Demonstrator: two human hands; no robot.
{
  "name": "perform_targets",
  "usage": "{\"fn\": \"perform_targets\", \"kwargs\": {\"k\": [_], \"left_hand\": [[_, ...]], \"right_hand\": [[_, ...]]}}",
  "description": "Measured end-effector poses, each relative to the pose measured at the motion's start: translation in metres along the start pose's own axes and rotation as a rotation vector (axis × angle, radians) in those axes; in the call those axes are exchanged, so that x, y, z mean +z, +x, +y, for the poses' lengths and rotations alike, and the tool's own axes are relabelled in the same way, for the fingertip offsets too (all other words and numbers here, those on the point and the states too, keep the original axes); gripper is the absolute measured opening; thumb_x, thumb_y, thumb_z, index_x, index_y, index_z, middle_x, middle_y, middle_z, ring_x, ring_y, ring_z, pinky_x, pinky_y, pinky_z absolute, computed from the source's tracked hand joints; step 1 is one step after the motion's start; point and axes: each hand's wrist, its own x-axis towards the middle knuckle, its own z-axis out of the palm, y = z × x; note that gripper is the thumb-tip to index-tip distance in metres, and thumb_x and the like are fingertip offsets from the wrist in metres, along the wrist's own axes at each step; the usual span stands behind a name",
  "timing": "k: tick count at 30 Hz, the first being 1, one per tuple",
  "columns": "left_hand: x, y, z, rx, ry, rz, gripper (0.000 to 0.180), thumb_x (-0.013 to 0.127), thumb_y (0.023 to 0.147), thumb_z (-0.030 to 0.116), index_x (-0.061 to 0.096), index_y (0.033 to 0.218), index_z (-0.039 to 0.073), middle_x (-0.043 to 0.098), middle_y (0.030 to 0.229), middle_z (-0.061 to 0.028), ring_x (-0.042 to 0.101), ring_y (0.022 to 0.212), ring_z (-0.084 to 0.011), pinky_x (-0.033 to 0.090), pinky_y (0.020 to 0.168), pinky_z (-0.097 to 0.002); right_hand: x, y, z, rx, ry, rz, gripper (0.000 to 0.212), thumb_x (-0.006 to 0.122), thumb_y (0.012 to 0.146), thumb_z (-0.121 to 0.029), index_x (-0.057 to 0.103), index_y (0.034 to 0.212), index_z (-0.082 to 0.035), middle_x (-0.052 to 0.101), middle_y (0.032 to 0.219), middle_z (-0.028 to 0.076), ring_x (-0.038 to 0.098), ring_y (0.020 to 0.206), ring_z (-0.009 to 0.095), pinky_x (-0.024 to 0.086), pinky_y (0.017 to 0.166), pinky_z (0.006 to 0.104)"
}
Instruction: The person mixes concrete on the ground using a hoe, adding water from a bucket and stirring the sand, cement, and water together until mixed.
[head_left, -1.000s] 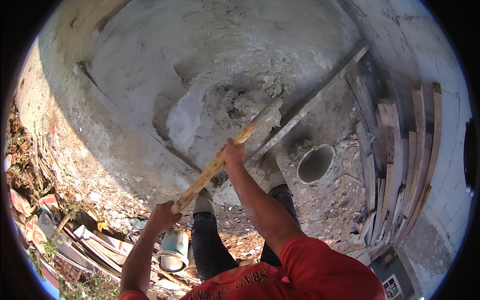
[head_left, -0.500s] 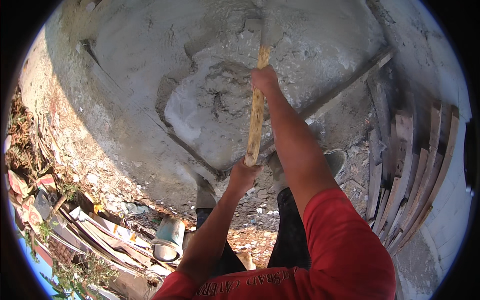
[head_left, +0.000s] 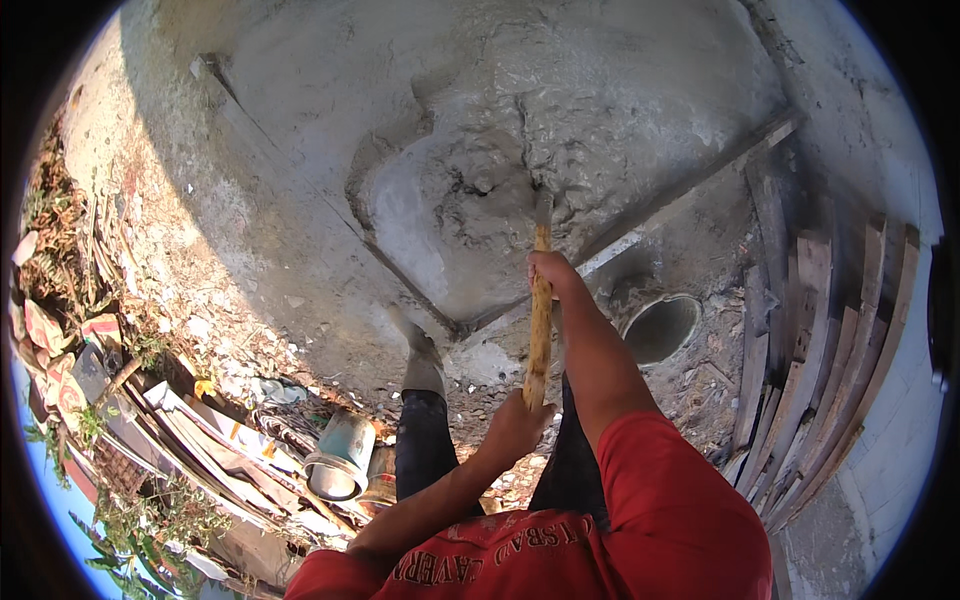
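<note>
Both my hands grip the long wooden handle of a hoe, which slants up and away from my body. My left hand is wrapped round the near end, close in front of my legs. Farther up, my right hand holds the shaft just below its mortar-coated part. The far end of the hoe goes into wet grey mortar, and its blade is hidden there. Lumpy, churned mortar lies left of the hoe, with a smoother pale patch of it nearer my left boot.
A wooden board edges the mortar on the right, another on the near left. A mortar-stained bucket lies beside my right leg. Planks are stacked at right; a pale bucket and scrap wood lie at left.
My hands have drawn the hoe toward my body and slightly right. Its far end has come from the far part of the mortar to the nearer, churned part. The bucket at right shows more.
</note>
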Motion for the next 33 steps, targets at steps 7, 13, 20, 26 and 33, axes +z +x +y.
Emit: {"fn": "perform_targets", "kwargs": {"k": [7, 13, 20, 26, 33], "left_hand": [[-0.125, -0.073, 0.037, -0.161, -0.095, -0.118, 0.045, 0.071, 0.085, 0.031, 0.056, 0.112, -0.003, 0.060, 0.076, -0.0065, 0.058, 0.064, -0.0141, 0.047, 0.057, -0.0322], [-0.291, -0.088, -0.150, -0.101, 0.422, -0.171, 0.044, 0.073, 0.080, 0.019, 0.056, 0.119, 0.009, 0.067, 0.089, -0.0154, 0.065, 0.079, -0.0306, 0.050, 0.073, -0.0413], [-0.352, -0.058, -0.308, 0.184, 0.834, 0.370, 0.025, 0.076, 0.072, 0.016, 0.069, 0.097, 0.014, 0.068, 0.097, -0.0065, 0.061, 0.096, -0.0335, 0.049, 0.086, -0.0442], [-0.195, -0.134, -0.309, -0.056, 0.424, 0.313, 0.023, 0.077, 0.079, 0.026, 0.067, 0.093, 0.011, 0.070, 0.080, -0.0158, 0.068, 0.078, -0.0405, 0.053, 0.068, -0.0501], [-0.045, 0.045, -0.189, -0.067, -0.023, 0.380, 0.027, 0.072, 0.081, 0.028, 0.069, 0.093, 0.004, 0.068, 0.082, -0.0239, 0.067, 0.084, -0.0441, 0.053, 0.071, -0.0498]], "right_hand": [[0.072, -0.062, -0.002, -0.004, 0.373, 0.102, 0.012, 0.056, 0.091, -0.013, 0.049, 0.089, -0.003, 0.052, 0.068, 0.008, 0.055, 0.054, 0.023, 0.049, 0.050, 0.0409], [0.207, -0.146, 0.085, -0.057, 0.904, 0.143, 0.013, 0.060, 0.092, -0.012, 0.048, 0.091, -0.006, 0.052, 0.076, 0.005, 0.053, 0.062, 0.020, 0.051, 0.062, 0.0397], [0.285, -0.186, 0.157, -0.161, 0.879, -0.119, 0.015, 0.063, 0.092, -0.005, 0.049, 0.087, -0.010, 0.053, 0.078, 0.004, 0.057, 0.079, 0.020, 0.053, 0.085, 0.0387], [0.249, -0.183, 0.201, -0.102, 0.633, 0.065, 0.018, 0.067, 0.088, -0.007, 0.049, 0.086, -0.008, 0.054, 0.074, 0.005, 0.059, 0.064, 0.022, 0.058, 0.071, 0.0390], [0.139, 0.009, 0.068, -0.312, -0.027, 0.255, 0.026, 0.067, 0.084, -0.014, 0.051, 0.096, 0.003, 0.054, 0.064, 0.009, 0.053, 0.042, 0.020, 0.045, 0.040, 0.0356]]}}
